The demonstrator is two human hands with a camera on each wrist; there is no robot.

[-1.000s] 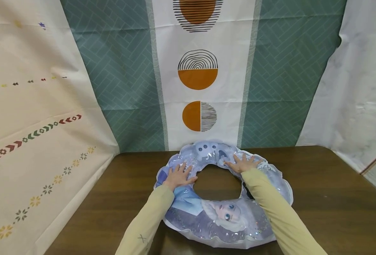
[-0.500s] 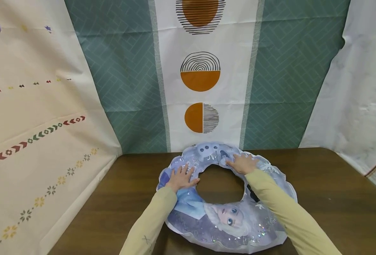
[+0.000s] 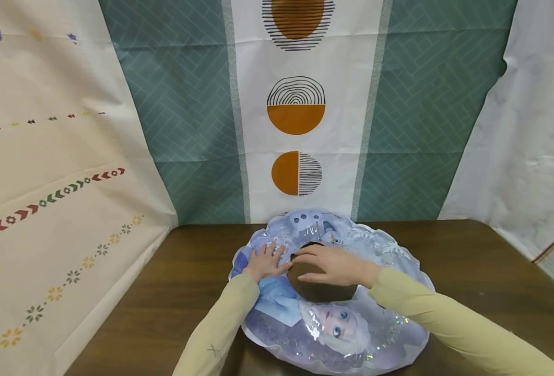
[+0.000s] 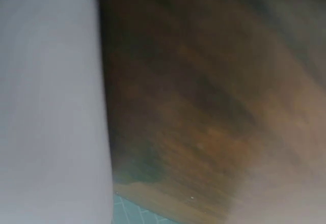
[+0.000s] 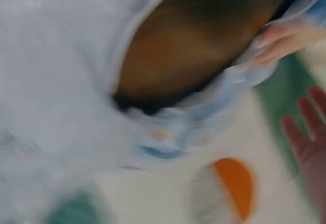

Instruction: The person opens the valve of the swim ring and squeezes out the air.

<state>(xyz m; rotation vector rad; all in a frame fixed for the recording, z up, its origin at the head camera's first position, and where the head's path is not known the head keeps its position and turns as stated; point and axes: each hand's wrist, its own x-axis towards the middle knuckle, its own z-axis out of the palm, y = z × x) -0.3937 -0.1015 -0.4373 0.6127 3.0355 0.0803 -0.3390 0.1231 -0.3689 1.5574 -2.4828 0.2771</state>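
Observation:
An inflated swim ring [image 3: 300, 334], pale blue and purple with cartoon figures and glitter, lies on the brown table. My left hand [image 3: 264, 261] rests on the ring's left side with fingers spread; its thumb reaches toward the inner edge. My right hand [image 3: 335, 265] hovers over the ring's hole, fingers extended to the left and holding nothing. The right wrist view is blurred: there the right hand [image 5: 310, 147] is at the right edge, with the left hand [image 5: 285, 40] on the ring [image 5: 61, 56] beyond.
The wooden table [image 3: 192, 277] extends to both sides of the ring. Behind it hangs a green and white cloth [image 3: 300, 141] with orange circles. A cream patterned cloth [image 3: 70, 188] stands left, a white one [image 3: 530, 130] right. A pale blurred surface [image 4: 51, 107] fills part of the left wrist view.
My right hand has left the ring's upper right side and swung left over the hole, toward the left hand. The left hand stays on the ring.

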